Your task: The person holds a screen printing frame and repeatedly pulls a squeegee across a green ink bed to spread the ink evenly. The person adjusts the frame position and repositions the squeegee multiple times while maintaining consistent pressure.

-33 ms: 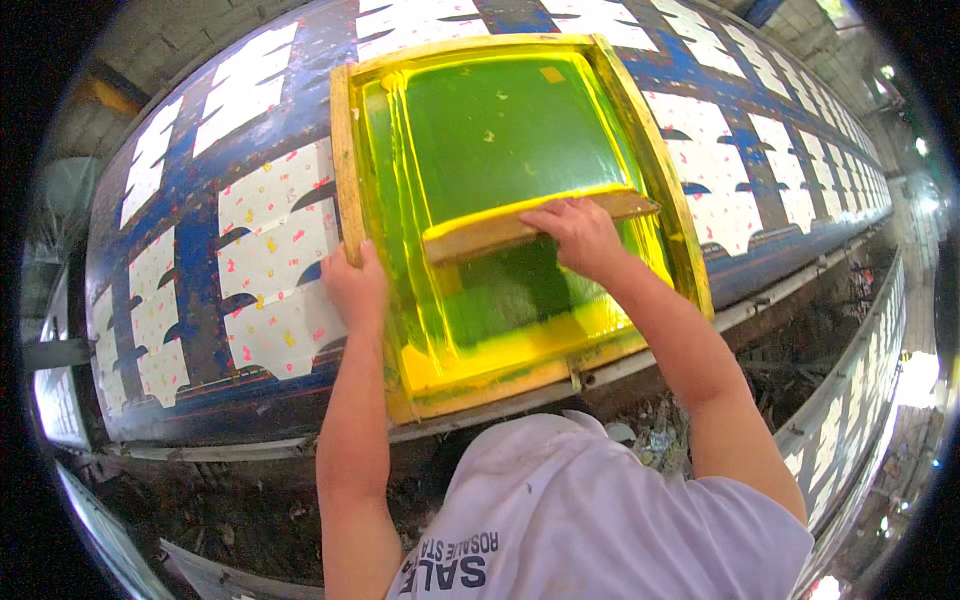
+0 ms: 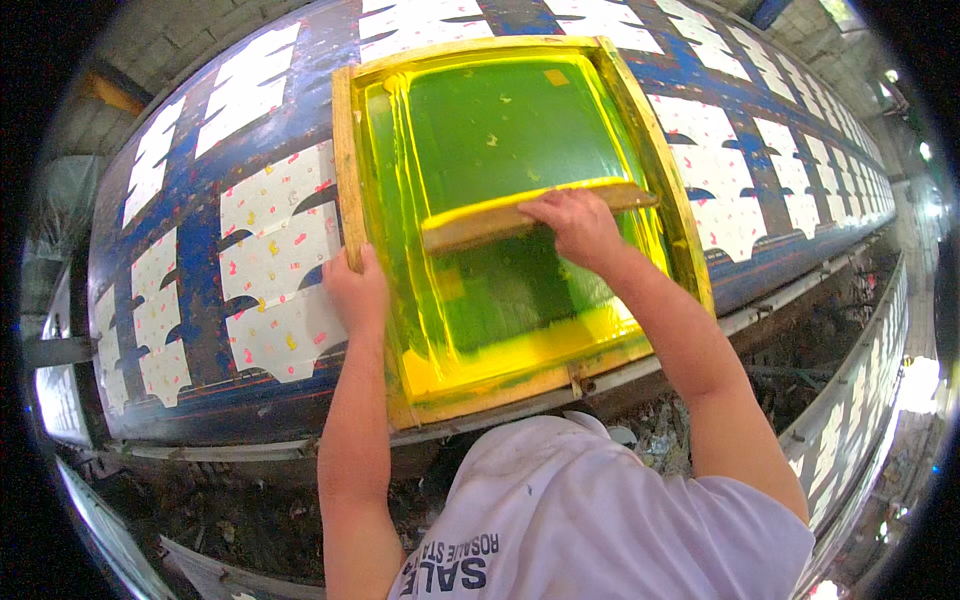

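Observation:
A wooden-framed screen (image 2: 346, 140) with green mesh (image 2: 500, 130) lies over the long printing table, with bright yellow ink (image 2: 540, 334) along its near end and sides. My left hand (image 2: 356, 290) is closed on the frame's left rail. My right hand (image 2: 578, 232) grips a wooden squeegee (image 2: 460, 232), which lies crosswise on the middle of the mesh with a line of yellow ink along its upper edge. The fingertips of my right hand curl over the bar; whatever lies under the bar is hidden.
Rows of white cut pieces (image 2: 275, 230), some dotted pink and yellow, lie on the blue-stained table (image 2: 200, 300) either side of the screen. A metal rail (image 2: 230, 452) runs along the near edge. More long surfaces with pieces (image 2: 850, 350) stand at the lower right.
The squeegee and my right hand have shifted slightly away from me, toward the far end of the screen. My left hand stays on the frame.

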`<state>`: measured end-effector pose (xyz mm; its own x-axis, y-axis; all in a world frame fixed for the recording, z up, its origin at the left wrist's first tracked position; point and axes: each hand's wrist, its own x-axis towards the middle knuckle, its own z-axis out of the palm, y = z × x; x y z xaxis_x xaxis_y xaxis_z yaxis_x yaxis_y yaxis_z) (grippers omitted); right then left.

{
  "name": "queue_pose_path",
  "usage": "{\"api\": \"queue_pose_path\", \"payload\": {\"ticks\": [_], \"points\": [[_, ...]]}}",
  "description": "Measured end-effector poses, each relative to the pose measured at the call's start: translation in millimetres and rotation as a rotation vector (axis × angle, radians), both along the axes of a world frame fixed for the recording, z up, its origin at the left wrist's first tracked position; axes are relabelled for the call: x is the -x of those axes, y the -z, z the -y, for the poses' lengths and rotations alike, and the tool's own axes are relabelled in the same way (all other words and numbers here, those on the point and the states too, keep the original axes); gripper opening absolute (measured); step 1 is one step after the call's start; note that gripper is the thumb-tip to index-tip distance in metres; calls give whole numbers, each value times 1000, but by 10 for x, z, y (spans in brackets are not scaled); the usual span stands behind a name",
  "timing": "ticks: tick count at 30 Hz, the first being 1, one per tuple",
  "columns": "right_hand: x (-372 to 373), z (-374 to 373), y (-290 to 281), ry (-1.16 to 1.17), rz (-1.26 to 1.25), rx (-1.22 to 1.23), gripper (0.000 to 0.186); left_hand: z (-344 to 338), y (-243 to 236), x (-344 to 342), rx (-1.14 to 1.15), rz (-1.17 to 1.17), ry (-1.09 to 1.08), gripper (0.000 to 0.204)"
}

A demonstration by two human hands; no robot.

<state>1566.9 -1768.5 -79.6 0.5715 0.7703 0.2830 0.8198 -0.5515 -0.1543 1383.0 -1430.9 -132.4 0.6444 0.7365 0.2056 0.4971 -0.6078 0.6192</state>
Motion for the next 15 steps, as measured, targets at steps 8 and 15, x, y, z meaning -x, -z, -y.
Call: {"api": "queue_pose_path", "payload": {"ticks": [8,15], "points": [[-1847,-873,16,12,25,86,58,32,-28,-18,-27,-24,-62,32],[-3057,-1444,-70,24,5,161,53,129,-96,-75,-8,19,-111,27]]}}
